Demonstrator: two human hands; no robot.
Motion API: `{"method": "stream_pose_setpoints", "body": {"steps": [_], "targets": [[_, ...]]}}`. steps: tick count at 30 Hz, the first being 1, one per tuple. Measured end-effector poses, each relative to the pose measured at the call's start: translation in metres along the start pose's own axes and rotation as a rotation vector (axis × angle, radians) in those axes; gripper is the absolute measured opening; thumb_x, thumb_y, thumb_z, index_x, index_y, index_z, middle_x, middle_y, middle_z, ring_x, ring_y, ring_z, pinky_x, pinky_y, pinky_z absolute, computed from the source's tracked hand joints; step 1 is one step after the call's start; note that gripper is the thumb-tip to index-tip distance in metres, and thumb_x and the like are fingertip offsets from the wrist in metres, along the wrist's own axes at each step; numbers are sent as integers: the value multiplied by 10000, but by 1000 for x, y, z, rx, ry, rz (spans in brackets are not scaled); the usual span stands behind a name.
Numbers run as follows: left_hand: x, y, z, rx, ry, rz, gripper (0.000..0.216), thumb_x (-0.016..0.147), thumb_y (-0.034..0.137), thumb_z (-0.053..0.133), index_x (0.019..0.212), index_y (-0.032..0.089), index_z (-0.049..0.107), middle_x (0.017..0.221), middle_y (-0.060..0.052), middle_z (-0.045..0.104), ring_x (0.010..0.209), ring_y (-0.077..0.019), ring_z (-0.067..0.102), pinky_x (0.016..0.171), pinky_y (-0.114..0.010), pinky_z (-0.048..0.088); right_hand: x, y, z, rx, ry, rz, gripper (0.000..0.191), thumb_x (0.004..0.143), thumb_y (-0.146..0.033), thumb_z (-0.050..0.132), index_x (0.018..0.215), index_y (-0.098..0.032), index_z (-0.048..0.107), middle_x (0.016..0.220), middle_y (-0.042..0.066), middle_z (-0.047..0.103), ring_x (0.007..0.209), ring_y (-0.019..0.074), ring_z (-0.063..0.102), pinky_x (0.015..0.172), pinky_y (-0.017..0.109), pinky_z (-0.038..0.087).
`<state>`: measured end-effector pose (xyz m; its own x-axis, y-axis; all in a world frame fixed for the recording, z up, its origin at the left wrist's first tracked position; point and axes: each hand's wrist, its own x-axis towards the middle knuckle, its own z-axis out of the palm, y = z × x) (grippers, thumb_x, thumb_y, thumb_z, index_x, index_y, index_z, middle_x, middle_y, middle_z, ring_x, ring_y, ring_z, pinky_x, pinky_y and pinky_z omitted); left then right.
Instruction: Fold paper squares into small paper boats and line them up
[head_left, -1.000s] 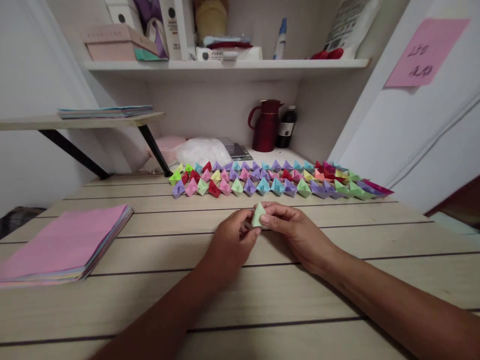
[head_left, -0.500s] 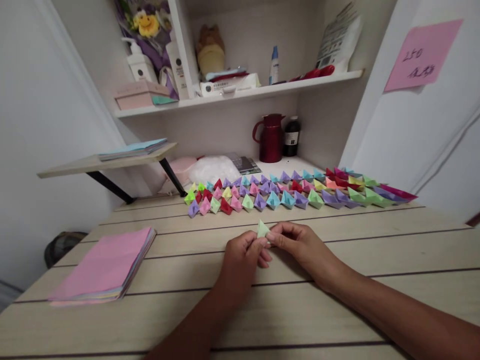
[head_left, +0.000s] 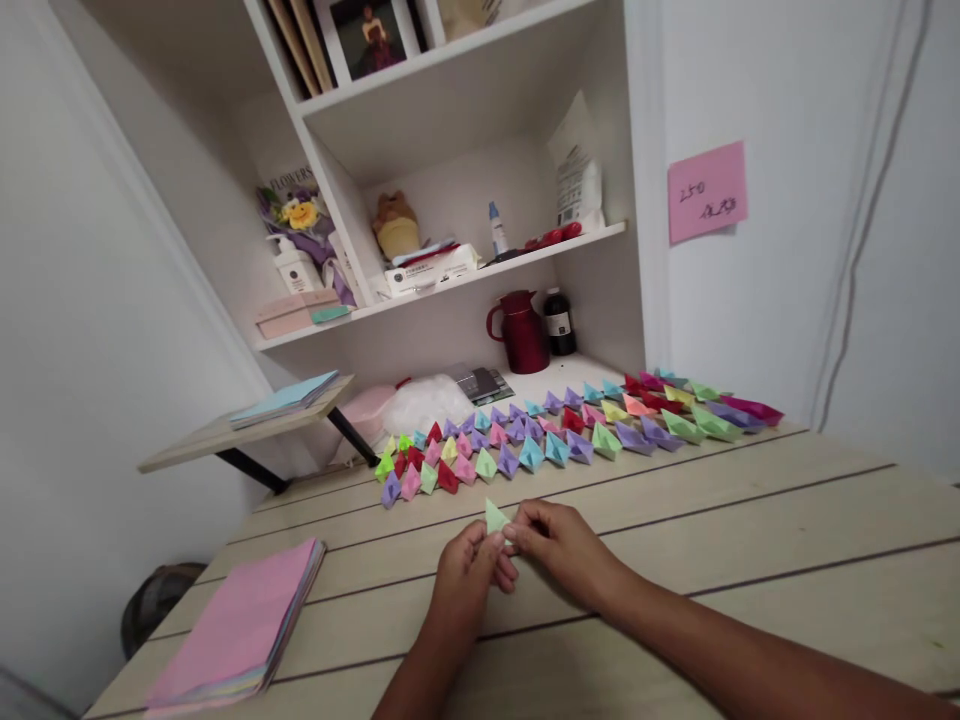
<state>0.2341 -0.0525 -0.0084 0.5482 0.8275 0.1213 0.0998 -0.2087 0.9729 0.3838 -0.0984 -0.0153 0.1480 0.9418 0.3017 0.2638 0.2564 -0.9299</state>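
Observation:
A small folded piece of light green paper (head_left: 495,517) is pinched between my two hands above the desk. My left hand (head_left: 469,570) grips its lower left side with thumb and fingers. On its right edge, the thumb and forefinger of my right hand (head_left: 559,545) are closed. Part of the paper is hidden behind my fingertips. Beyond my hands, rows of folded paper boats (head_left: 531,455) in purple, pink, red, blue, green and yellow stretch across the desk.
A stack of coloured paper (head_left: 240,620), pink on top, lies at the left of the desk (head_left: 712,570). More blue sheets (head_left: 285,398) rest on a small raised stand (head_left: 180,447). Behind the boats stand a red jug (head_left: 523,335) and a dark bottle (head_left: 559,325) under shelves.
The camera view has tilted and shifted upward, so more of the shelves shows and the desk sits lower. Both hands still hold the green paper in much the same grip.

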Motion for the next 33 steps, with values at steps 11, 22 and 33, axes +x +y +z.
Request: {"method": "stream_pose_setpoints", "body": {"steps": [11, 22, 33], "targets": [[8, 7, 11, 13, 64, -22, 450, 715, 592, 641, 704, 151, 552, 550, -23, 611, 456, -109, 515, 492, -224, 377, 5, 3, 0, 130, 75, -12, 211, 753, -300, 558, 582, -198, 489, 536, -23, 582, 552, 143, 524, 567, 256, 379], [-7, 5, 28, 27, 156, 22, 301, 876, 453, 482, 741, 187, 525, 596, -3, 608, 552, -143, 556, 589, -257, 445, 0, 7, -3, 398, -98, 14, 293, 815, -439, 583, 665, -196, 521, 474, -37, 560, 512, 158, 572, 618, 311, 442], [-6, 9, 26, -29, 93, -39, 208, 884, 360, 487, 824, 172, 553, 678, -1, 612, 548, -114, 548, 571, -235, 436, -1, -3, -21, 532, 138, 280, 333, 705, -464, 740, 649, -171, 592, 629, 1, 592, 615, 130, 524, 643, 285, 415]]}}
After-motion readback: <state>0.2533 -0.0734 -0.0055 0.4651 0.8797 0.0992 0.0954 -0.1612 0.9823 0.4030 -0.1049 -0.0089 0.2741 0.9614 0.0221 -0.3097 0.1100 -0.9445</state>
